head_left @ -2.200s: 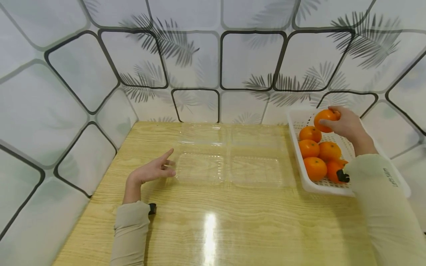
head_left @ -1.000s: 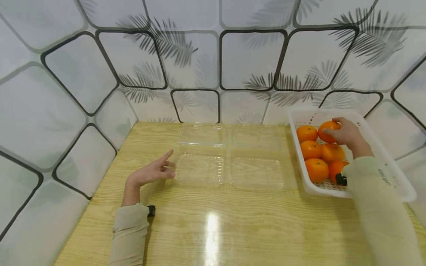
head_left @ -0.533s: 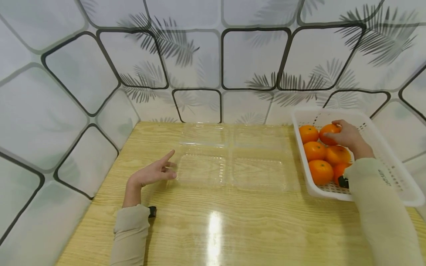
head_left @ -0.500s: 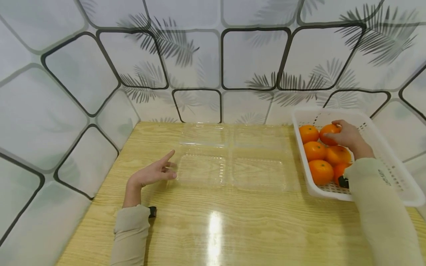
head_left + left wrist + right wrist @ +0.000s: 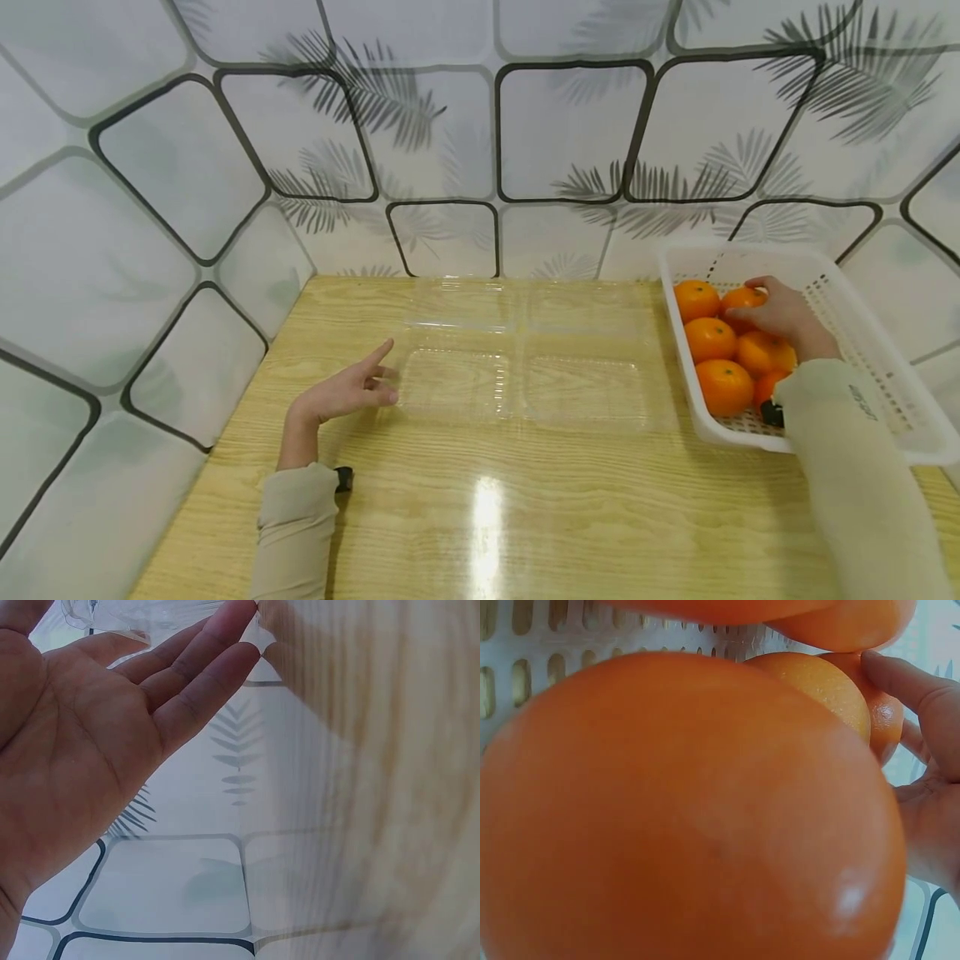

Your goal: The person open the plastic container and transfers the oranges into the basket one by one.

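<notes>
My right hand [image 5: 787, 317] reaches into a white perforated basket [image 5: 686, 379] at the right and grips an orange [image 5: 742, 300] near its far end, thumb and fingers on opposite sides. In the right wrist view that orange [image 5: 887, 724] lies partly behind others, with a fingertip against it. Several more oranges [image 5: 724, 387] sit close together along the basket's left side. My left hand [image 5: 341, 390] lies with relaxed fingers beside the clear plastic boxes [image 5: 453, 383], fingertips at their left edge. In the left wrist view the palm [image 5: 75, 742] shows, holding nothing.
Two clear boxes with rectangular sections lie side by side on the wooden table [image 5: 420, 500], reaching back near the patterned wall [image 5: 570, 133]. The same wall covering stands along the left side. Glare falls on the table's front.
My right hand has lowered the orange from above the basket's far end down among the others. The basket has shifted slightly right in view. My left hand has stayed in place.
</notes>
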A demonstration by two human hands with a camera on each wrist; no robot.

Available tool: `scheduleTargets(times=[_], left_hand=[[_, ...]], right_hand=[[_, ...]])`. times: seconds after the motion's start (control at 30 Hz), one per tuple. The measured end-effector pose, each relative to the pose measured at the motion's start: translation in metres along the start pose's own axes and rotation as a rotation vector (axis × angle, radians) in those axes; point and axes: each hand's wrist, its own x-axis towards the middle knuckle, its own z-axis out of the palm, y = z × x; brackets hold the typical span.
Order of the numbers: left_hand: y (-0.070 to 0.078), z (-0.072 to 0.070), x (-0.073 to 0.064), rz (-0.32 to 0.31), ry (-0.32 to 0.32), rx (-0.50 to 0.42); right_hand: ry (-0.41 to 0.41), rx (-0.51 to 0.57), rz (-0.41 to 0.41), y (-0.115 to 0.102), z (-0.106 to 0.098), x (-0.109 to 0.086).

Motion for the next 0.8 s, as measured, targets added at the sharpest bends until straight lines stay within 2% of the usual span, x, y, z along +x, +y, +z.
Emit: scheduleTargets(times=[0.2, 0.43, 0.53, 0.8], left_hand=[[0.0, -0.001, -0.001, 0.012, -0.006, -0.009], [0.0, 0.0, -0.001, 0.01, 0.007, 0.005], [0.001, 0.001, -0.002, -0.005, 0.013, 0.013], [0.006, 0.0, -0.001, -0.015, 0.017, 0.043]], right_hand=[[-0.017, -0.023, 0.015, -0.001, -0.002, 0.001], [0.092, -0.061, -0.018, -0.008, -0.008, 0.004], [0.114, -0.053, -0.013, -0.016, -0.013, 0.001], [0.108, -0.017, 0.005, -0.04, -0.022, -0.009]])
